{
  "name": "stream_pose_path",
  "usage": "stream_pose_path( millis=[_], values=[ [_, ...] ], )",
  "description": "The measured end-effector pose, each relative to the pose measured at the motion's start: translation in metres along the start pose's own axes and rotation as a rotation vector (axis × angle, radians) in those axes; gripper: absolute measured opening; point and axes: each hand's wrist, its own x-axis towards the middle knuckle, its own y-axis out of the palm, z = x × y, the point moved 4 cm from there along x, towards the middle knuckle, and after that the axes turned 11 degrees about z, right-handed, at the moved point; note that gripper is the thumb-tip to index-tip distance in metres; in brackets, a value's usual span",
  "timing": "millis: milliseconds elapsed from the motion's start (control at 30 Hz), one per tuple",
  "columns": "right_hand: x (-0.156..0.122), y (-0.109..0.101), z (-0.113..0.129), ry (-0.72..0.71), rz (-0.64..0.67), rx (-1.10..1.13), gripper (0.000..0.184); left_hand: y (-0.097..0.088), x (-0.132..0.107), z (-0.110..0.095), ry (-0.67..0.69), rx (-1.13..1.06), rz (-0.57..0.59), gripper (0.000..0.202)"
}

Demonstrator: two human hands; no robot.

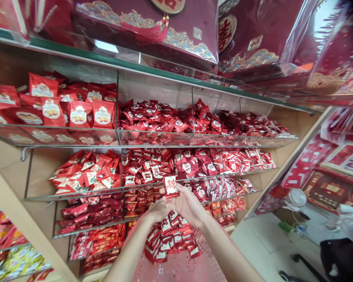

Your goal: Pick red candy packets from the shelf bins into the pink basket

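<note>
My right hand (188,203) holds a small red sweet packet (171,186) upright, pinched between thumb and fingers, in front of the middle glass bin. My left hand (159,209) is closed right beside it, fingers touching the right hand; what it grips is hidden. Below both hands lies a pile of similar red packets (170,237) in a pink perforated basket (182,268). Both forearms reach up from the bottom of the view.
Glass-fronted shelf bins (153,139) full of red wrapped sweets rise in tiers ahead. Large red gift boxes (176,27) sit on the top shelf. More red boxed goods (332,184) stand at the right. The floor at lower right holds a white bundle (295,199) and dark objects.
</note>
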Motion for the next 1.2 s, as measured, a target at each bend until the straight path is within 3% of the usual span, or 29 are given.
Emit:
stream_pose_path(
  millis=[233, 400, 667, 833, 1000, 1200],
  values=[
    [-0.025, -0.029, -0.02, -0.008, -0.135, 0.046, 0.03, 0.003, 0.003, 0.004, 0.007, 0.014, -0.024, 0.053],
    [-0.048, -0.069, -0.034, -0.043, -0.364, 0.013, 0.032, 0.004, 0.005, 0.004, 0.007, 0.024, -0.038, 0.068],
    [-0.073, -0.127, -0.048, -0.059, -0.681, -0.372, 0.056, 0.004, 0.007, 0.006, -0.014, 0.02, -0.014, 0.076],
    [-0.077, -0.136, -0.052, -0.072, -0.674, -0.51, 0.052, 0.005, 0.007, 0.001, -0.07, 0.039, -0.009, 0.08],
    [-0.075, -0.138, -0.053, -0.123, -0.628, -0.655, 0.043, 0.009, 0.004, -0.01, -0.142, 0.11, -0.112, 0.084],
    [-0.075, -0.147, -0.057, -0.18, -0.705, -0.63, 0.048, 0.013, 0.003, -0.013, -0.144, 0.169, -0.171, 0.078]
  ],
)
